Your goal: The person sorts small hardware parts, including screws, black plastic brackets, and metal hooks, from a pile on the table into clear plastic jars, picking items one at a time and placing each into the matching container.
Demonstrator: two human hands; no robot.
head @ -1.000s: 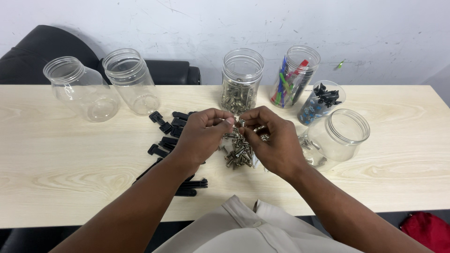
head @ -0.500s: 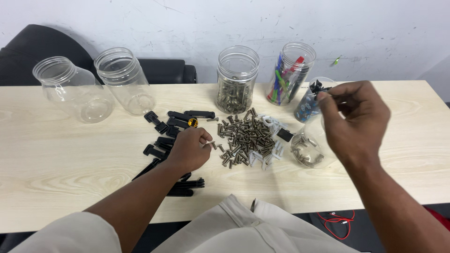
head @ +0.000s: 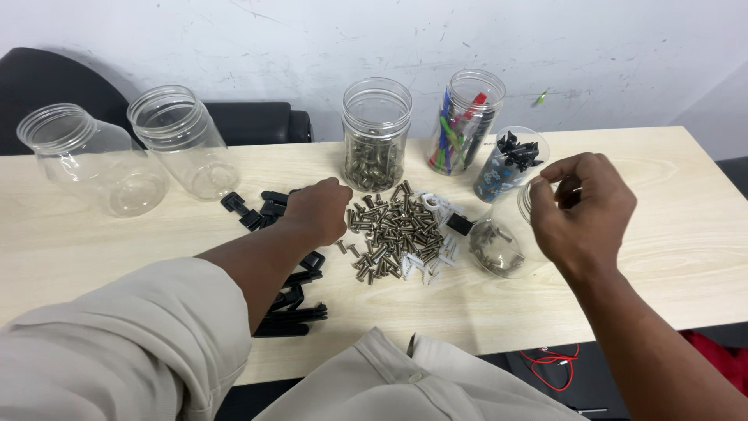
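Head view: pale wooden table, white wall.

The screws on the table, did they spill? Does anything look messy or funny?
Yes. A heap of screws lies loose on the table, mixed with white plastic bits, beside the left hand. Black clips are scattered too. One jar by the right hand is tipped.

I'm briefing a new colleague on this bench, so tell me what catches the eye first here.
The pile of metal screws at the middle of the wooden table stands out first, with the left hand resting at its left edge. The right hand hovers over the mouth of a clear jar with a few screws in it. Behind, a jar of coloured pieces draws the eye.
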